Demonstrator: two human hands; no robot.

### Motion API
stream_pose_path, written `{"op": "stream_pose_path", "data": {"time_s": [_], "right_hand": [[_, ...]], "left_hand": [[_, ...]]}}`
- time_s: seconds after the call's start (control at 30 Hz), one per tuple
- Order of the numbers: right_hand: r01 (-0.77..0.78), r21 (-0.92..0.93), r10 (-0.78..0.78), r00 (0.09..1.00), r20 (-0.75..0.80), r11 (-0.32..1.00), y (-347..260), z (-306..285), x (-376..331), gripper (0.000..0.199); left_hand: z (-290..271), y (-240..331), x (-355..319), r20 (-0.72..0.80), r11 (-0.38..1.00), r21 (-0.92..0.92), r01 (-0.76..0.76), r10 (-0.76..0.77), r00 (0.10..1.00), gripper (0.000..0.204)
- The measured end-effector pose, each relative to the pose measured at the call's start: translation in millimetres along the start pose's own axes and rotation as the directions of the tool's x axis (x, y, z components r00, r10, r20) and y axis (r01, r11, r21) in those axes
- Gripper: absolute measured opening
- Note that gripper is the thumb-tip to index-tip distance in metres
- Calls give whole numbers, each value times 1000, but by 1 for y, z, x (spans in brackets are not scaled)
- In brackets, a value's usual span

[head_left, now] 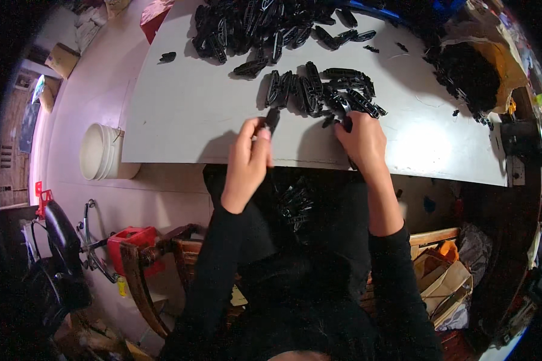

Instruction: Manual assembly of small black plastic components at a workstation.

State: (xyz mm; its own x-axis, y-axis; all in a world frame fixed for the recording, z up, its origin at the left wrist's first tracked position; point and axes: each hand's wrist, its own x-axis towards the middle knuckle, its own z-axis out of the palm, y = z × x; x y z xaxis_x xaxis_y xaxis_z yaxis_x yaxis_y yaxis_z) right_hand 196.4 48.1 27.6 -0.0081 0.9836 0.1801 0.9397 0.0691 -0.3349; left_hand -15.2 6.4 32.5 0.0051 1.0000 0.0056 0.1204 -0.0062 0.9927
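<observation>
Left hand (249,157) pinches black part (273,120); light grip best. Right hand (362,139) at near pile (308,95), grip unclear; avoid snagging it.

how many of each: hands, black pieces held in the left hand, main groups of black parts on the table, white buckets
Hands: 2 (left hand, right hand)
Black piece in the left hand: 1 visible
Main groups of black parts: 3 (far heap, near cluster, right heap), single parts too overlapped to count
White bucket: 1
Total: 7
</observation>
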Motion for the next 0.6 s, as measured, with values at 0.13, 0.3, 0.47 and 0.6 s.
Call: {"op": "stream_pose_path", "data": {"time_s": [0.13,0.3,0.47,0.6], "right_hand": [[-174,569,6,959,284,803,9,-3,-9,15],[-488,861,-105,857,504,145,-16,-33,-37,15],[-482,874,-135,863,487,67,-20,-39,-46,11],[-453,887,-130,878,461,91,-27,-38,-52,11]], "left_hand": [[15,8,-16,127,944,-320,79,-40,991,23],[28,8,-24,184,935,-326,140,-83,979,30],[35,12,-29,205,949,-292,122,-62,977,37],[37,9,-31,163,960,-270,69,-25,986,40]]}}
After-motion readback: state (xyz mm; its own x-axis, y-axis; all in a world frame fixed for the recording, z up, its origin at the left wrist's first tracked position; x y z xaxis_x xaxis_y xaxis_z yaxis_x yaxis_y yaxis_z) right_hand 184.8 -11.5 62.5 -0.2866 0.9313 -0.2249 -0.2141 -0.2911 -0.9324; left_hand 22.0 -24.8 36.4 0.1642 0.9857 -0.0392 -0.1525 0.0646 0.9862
